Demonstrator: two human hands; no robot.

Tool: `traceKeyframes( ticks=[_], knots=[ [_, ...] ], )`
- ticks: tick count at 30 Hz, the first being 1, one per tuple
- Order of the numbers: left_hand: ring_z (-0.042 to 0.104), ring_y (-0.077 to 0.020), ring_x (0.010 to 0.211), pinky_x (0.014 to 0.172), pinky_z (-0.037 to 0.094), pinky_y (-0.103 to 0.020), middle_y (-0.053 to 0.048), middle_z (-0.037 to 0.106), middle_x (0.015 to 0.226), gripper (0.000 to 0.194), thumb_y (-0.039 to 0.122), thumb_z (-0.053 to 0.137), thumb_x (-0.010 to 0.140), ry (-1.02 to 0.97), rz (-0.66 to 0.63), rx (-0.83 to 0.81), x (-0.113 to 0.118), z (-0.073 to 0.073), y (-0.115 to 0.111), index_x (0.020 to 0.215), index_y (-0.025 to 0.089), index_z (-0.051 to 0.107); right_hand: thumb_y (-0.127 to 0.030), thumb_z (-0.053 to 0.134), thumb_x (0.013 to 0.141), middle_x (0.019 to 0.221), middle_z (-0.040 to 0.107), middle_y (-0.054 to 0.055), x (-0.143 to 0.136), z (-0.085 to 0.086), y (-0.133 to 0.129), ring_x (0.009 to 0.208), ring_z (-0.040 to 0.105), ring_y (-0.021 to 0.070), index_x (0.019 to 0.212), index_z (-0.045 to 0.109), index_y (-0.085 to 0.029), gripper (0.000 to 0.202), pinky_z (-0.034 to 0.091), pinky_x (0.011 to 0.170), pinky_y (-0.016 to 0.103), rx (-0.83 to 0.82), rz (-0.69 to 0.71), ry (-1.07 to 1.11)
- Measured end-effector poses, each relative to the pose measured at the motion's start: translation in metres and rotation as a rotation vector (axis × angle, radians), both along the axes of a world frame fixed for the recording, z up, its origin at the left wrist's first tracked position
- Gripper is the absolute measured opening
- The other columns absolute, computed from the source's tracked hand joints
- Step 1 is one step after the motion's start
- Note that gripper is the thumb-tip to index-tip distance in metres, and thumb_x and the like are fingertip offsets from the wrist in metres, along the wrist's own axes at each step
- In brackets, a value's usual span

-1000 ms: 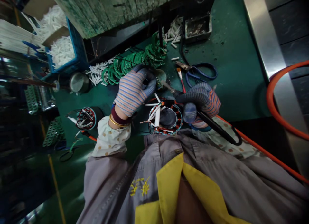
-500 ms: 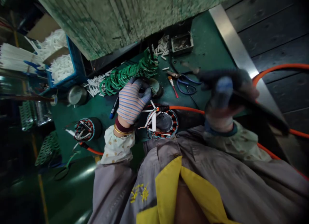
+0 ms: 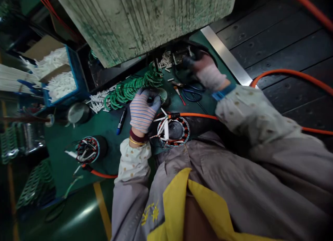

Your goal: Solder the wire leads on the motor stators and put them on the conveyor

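Observation:
My left hand (image 3: 143, 111), in a striped glove, rests on the bench with fingers curled together beside a small round cup (image 3: 162, 94). Whatever they may hold is hidden. Smeared by motion, my right hand (image 3: 208, 71) reaches to the back right, near a small metal tray (image 3: 179, 56) and a dark object (image 3: 201, 48) I cannot make out. Between my arms, close to my lap, sits a wound motor stator (image 3: 186, 130) with white sleeves (image 3: 166, 129) and an orange cable (image 3: 200, 115). Left of my left hand lies a blue-capped marker (image 3: 121, 121).
Green rings (image 3: 130, 90) and white tube pieces (image 3: 100, 99) line the back. Scissors (image 3: 192, 94) and a red brush (image 3: 179, 95) lie right of centre. Another stator (image 3: 90, 149), a metal pot (image 3: 78, 113) and a blue bin (image 3: 75, 92) stand left. A large worn panel (image 3: 145, 22) overhangs the bench.
My right hand has swung from the right side with a long dark object towards the back tray, and that object no longer shows clearly in it. My left hand stays beside the cup; the view has shifted.

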State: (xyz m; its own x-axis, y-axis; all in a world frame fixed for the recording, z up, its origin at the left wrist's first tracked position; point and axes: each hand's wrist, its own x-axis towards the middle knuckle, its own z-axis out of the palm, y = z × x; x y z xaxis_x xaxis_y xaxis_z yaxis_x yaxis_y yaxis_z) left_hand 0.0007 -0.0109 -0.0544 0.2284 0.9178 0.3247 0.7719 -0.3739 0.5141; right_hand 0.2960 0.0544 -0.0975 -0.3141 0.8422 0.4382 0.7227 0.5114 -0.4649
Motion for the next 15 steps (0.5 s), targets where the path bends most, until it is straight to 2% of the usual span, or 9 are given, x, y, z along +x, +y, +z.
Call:
traceKeyframes(
  ticks=[1, 4, 6, 7, 9, 11, 15],
  knots=[
    [0.081, -0.0307, 0.110, 0.104, 0.066, -0.042, -0.006, 0.084, 0.107, 0.009, 0.020, 0.081, 0.101, -0.019, -0.008, 0.001, 0.000, -0.002, 0.001, 0.096, 0.026, 0.076, -0.039, 0.060, 0.124, 0.123, 0.091, 0.009, 0.004, -0.001, -0.012, 0.117, 0.080, 0.0160, 0.141, 0.079, -0.003, 0.045, 0.070, 0.102, 0.026, -0.058, -0.061, -0.058],
    [0.080, -0.0299, 0.109, 0.106, 0.067, -0.043, -0.006, 0.082, 0.112, 0.011, 0.024, 0.085, 0.103, -0.073, -0.019, -0.009, -0.001, -0.010, 0.004, 0.098, 0.026, 0.075, -0.033, 0.075, 0.110, 0.124, 0.091, 0.022, 0.013, 0.005, -0.048, 0.115, 0.087, 0.0349, 0.132, 0.086, -0.008, 0.035, 0.069, 0.099, 0.042, -0.386, -0.226, -0.424],
    [0.078, -0.0308, 0.112, 0.107, 0.068, -0.046, -0.007, 0.080, 0.116, 0.017, 0.034, 0.088, 0.105, -0.130, -0.020, 0.002, -0.002, -0.015, 0.005, 0.098, 0.027, 0.075, -0.035, 0.076, 0.106, 0.131, 0.090, 0.024, 0.016, 0.016, -0.064, 0.117, 0.086, 0.0388, 0.143, 0.083, -0.010, 0.046, 0.064, 0.099, 0.043, -0.558, -0.211, -0.590],
    [0.077, -0.0314, 0.113, 0.107, 0.069, -0.049, -0.007, 0.079, 0.117, 0.022, 0.040, 0.089, 0.107, -0.169, -0.023, 0.014, -0.002, -0.017, 0.005, 0.098, 0.027, 0.074, -0.038, 0.075, 0.104, 0.131, 0.090, 0.023, 0.016, 0.022, -0.070, 0.115, 0.086, 0.0380, 0.152, 0.080, -0.012, 0.054, 0.062, 0.096, 0.042, -0.590, -0.177, -0.579],
    [0.075, -0.0320, 0.116, 0.107, 0.070, -0.054, -0.009, 0.078, 0.121, 0.032, 0.055, 0.087, 0.111, -0.255, -0.046, 0.038, -0.003, -0.017, 0.002, 0.100, 0.028, 0.075, -0.045, 0.072, 0.105, 0.134, 0.091, 0.017, 0.013, 0.037, -0.081, 0.114, 0.085, 0.0356, 0.169, 0.069, -0.016, 0.070, 0.061, 0.093, 0.040, -0.575, -0.112, -0.454],
    [0.075, -0.0323, 0.119, 0.108, 0.070, -0.058, -0.010, 0.078, 0.125, 0.039, 0.065, 0.083, 0.113, -0.319, -0.085, 0.050, -0.003, -0.013, -0.003, 0.101, 0.029, 0.076, -0.050, 0.067, 0.108, 0.137, 0.092, 0.013, 0.004, 0.053, -0.094, 0.116, 0.085, 0.0347, 0.179, 0.061, -0.021, 0.077, 0.060, 0.092, 0.039, -0.508, -0.079, -0.332],
    [0.076, -0.0336, 0.129, 0.114, 0.069, -0.061, -0.011, 0.079, 0.132, 0.042, 0.073, 0.077, 0.114, -0.348, -0.166, 0.060, -0.003, -0.002, -0.011, 0.105, 0.032, 0.078, -0.051, 0.057, 0.115, 0.136, 0.092, 0.014, -0.024, 0.079, -0.120, 0.116, 0.084, 0.0368, 0.174, 0.070, -0.026, 0.066, 0.056, 0.090, 0.040, -0.429, -0.083, -0.369]
  ],
)
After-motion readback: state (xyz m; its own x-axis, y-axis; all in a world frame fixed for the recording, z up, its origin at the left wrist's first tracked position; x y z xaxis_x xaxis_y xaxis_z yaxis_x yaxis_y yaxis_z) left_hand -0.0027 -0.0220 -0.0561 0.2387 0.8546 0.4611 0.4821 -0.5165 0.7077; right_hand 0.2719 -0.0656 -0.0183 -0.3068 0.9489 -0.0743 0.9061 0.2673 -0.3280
